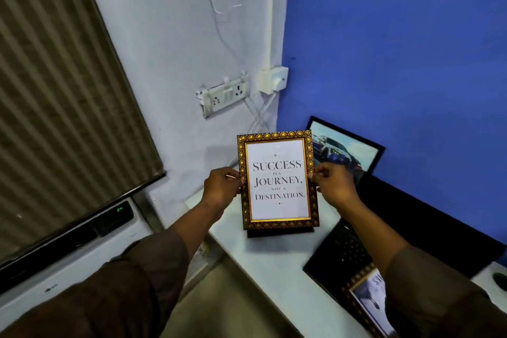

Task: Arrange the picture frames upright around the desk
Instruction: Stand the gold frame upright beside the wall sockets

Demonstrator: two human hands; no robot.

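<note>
A gold-patterned picture frame (pixel 277 181) with the words "Success is a journey, not a destination" stands upright near the back left corner of the white desk (pixel 274 263). My left hand (pixel 221 185) grips its left edge and my right hand (pixel 333 184) grips its right edge. Behind it a black frame with a car picture (pixel 345 149) leans upright against the blue wall. A second gold-patterned frame (pixel 366 300) lies on the desk at the lower right, partly hidden by my right sleeve.
An open black laptop (pixel 428 230) fills the desk's right side, with a dark mouse (pixel 500 281) at the far right edge. A wall socket strip (pixel 223 96) with cables hangs above the desk corner. A white appliance (pixel 82 263) and window blinds are on the left.
</note>
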